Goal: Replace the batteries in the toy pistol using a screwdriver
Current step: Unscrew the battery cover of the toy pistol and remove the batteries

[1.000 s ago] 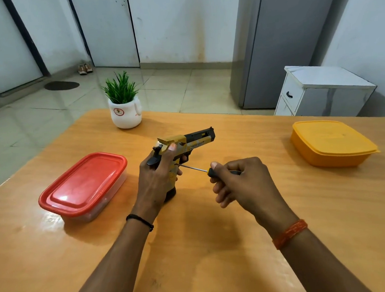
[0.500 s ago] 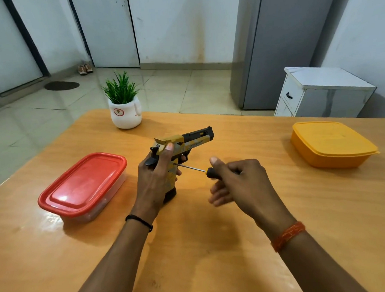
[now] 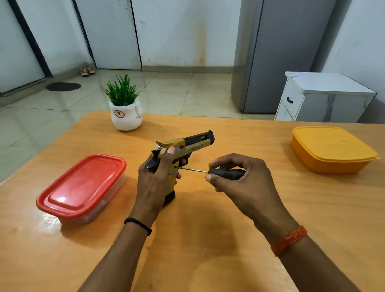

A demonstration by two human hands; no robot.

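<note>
A yellow and black toy pistol (image 3: 192, 143) stands upright on the wooden table (image 3: 214, 245), its grip base on the surface and its barrel pointing right. My left hand (image 3: 154, 183) grips the pistol's handle, hiding most of it. My right hand (image 3: 242, 179) holds the black handle of a screwdriver (image 3: 224, 173) between fingers and thumb. The thin metal shaft runs left, and its tip touches the side of the pistol's grip.
A clear box with a red lid (image 3: 82, 187) sits left of the hands. An orange lidded box (image 3: 330, 148) sits at the right. A potted plant (image 3: 124, 104) stands at the table's far edge. A white cabinet (image 3: 318, 96) and a grey fridge (image 3: 282, 45) stand beyond.
My right hand's fingers have shifted round the screwdriver handle, from loosened to curled over it again. The pistol and my left hand have hardly moved.
</note>
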